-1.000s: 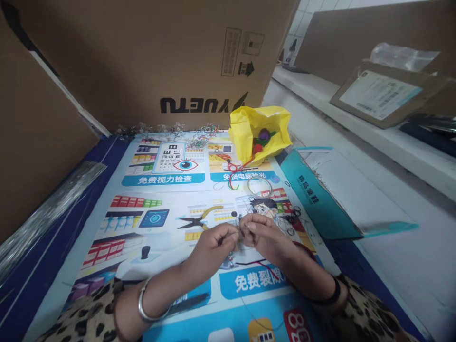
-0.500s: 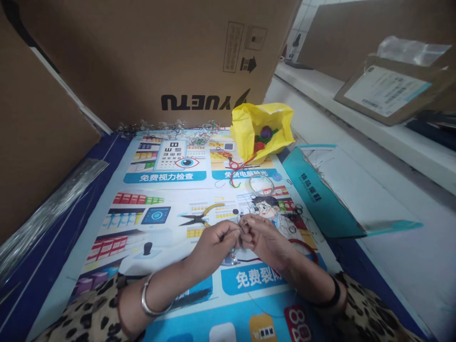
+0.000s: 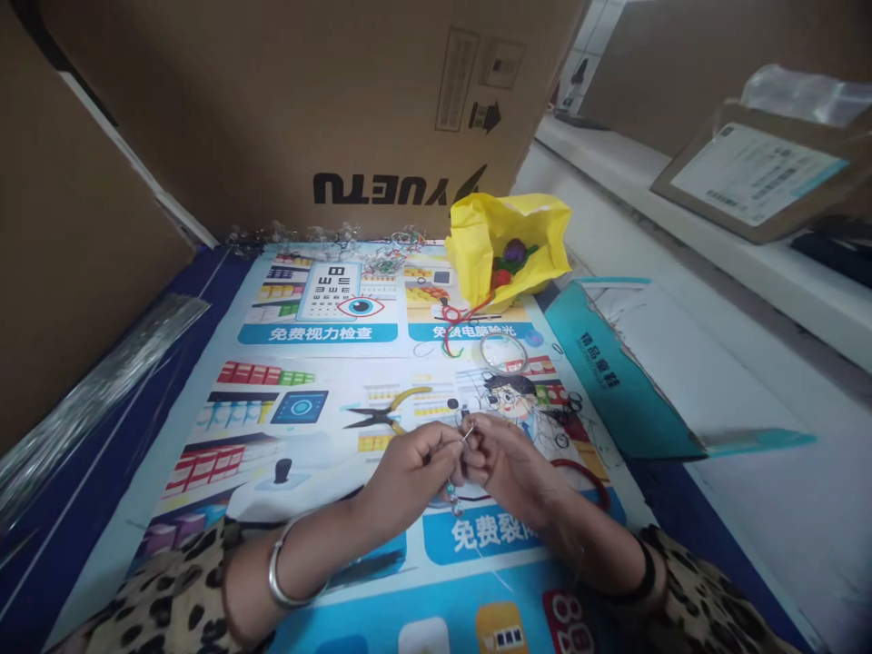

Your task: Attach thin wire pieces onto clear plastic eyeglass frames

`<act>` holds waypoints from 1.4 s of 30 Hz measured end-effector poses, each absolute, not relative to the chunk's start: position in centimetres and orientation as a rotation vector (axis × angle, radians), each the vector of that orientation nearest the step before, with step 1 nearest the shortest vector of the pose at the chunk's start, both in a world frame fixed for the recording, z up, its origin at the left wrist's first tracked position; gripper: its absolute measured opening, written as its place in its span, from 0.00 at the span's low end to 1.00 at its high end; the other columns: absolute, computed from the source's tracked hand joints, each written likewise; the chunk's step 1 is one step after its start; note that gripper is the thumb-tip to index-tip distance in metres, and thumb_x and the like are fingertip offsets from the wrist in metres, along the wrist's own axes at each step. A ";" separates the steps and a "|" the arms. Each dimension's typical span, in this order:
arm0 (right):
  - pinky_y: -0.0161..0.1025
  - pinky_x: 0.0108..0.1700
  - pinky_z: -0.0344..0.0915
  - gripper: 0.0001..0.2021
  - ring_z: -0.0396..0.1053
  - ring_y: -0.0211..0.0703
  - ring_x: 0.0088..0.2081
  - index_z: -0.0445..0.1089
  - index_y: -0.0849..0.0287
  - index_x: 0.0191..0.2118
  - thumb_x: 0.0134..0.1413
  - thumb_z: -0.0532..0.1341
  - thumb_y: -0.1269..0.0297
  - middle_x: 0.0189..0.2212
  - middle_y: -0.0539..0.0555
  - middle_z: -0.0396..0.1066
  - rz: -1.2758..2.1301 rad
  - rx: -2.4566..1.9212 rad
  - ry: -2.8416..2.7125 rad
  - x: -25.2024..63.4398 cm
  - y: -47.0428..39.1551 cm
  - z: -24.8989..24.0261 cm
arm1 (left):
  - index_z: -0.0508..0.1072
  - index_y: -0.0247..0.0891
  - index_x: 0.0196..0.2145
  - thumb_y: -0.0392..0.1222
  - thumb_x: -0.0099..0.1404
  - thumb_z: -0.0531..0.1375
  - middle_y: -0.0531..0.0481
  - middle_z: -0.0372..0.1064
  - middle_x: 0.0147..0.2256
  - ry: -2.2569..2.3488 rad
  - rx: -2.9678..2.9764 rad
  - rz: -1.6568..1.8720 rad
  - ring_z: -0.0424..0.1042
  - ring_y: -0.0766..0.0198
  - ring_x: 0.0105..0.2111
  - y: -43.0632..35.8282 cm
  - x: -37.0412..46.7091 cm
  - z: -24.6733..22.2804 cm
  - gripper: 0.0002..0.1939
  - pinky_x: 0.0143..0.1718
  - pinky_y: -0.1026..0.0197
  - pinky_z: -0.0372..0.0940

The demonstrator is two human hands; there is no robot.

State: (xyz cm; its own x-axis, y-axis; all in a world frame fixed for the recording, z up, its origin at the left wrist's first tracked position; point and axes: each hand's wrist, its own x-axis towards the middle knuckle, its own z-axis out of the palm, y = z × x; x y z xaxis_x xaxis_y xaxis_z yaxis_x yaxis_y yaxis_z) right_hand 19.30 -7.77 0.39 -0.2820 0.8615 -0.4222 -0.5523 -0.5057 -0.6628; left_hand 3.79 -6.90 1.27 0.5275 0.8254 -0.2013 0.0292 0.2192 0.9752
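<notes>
My left hand [image 3: 417, 468] and my right hand [image 3: 508, 463] meet over the printed sheet. Both are closed, their fingertips pinching a thin, wire-like piece [image 3: 468, 432] between them. Small clear and coloured beads [image 3: 453, 495] dangle beneath my left fingers. A fine thread [image 3: 494, 572] trails below the hands. Pliers with yellow handles [image 3: 388, 413] lie open just beyond my left hand. Past my right hand are small dark rings [image 3: 569, 409] and a roll of clear tape or wire [image 3: 504, 352].
A yellow bag [image 3: 473, 245] holds coloured yarn balls, with red cord hanging out. Beaded pieces [image 3: 391, 256] line the back by a large cardboard box [image 3: 272, 109]. Wire strands [image 3: 109, 391] lie left; a teal box piece [image 3: 613, 381] lies right.
The beads hang lower and show more clearly beneath my left fingers. The thin piece between my fingertips is more visible, and the thread has shifted. The whole view has moved slightly.
</notes>
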 end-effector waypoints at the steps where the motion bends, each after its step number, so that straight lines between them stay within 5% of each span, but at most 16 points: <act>1: 0.31 0.25 0.57 0.07 0.56 0.30 0.21 0.68 0.62 0.29 0.51 0.59 0.63 0.20 0.46 0.60 1.914 -0.954 -0.474 19.3 -7.8 0.4 | 0.67 0.35 0.30 0.45 0.63 0.51 0.54 0.63 0.22 0.862 1.224 0.659 0.62 0.71 0.21 -7.0 3.8 1.2 0.11 0.22 0.68 0.62; 7: 0.32 0.26 0.58 0.08 0.56 0.30 0.21 0.68 0.62 0.29 0.51 0.59 0.62 0.20 0.46 0.59 1.924 -0.965 -0.440 19.1 -7.9 0.4 | 0.66 0.35 0.30 0.45 0.63 0.51 0.53 0.65 0.22 0.852 1.215 0.676 0.62 0.72 0.20 -7.0 3.7 1.1 0.12 0.22 0.68 0.62; 15: 0.30 0.22 0.47 0.07 0.53 0.30 0.20 0.68 0.62 0.28 0.47 0.62 0.63 0.19 0.46 0.57 1.872 -0.904 -0.619 19.4 -7.6 0.5 | 0.66 0.35 0.31 0.46 0.64 0.50 0.54 0.64 0.22 0.880 1.283 0.676 0.61 0.71 0.20 -6.9 3.5 1.3 0.12 0.23 0.68 0.60; 42: 0.31 0.21 0.47 0.09 0.56 0.31 0.18 0.69 0.62 0.26 0.48 0.61 0.61 0.18 0.47 0.61 1.770 -1.040 -0.975 21.1 -6.7 1.0 | 0.68 0.36 0.29 0.40 0.62 0.50 0.55 0.61 0.21 0.967 1.555 0.671 0.60 0.69 0.23 -6.5 3.5 1.5 0.10 0.27 0.66 0.57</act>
State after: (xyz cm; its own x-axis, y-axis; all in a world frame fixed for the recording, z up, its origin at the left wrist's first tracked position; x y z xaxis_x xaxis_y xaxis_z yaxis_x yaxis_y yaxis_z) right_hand 21.15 -6.69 0.96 -0.3009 0.9178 -0.2590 -0.2719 -0.3428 -0.8992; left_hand 3.49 -6.47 1.54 0.5010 0.8613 -0.0844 0.2218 -0.0335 0.9745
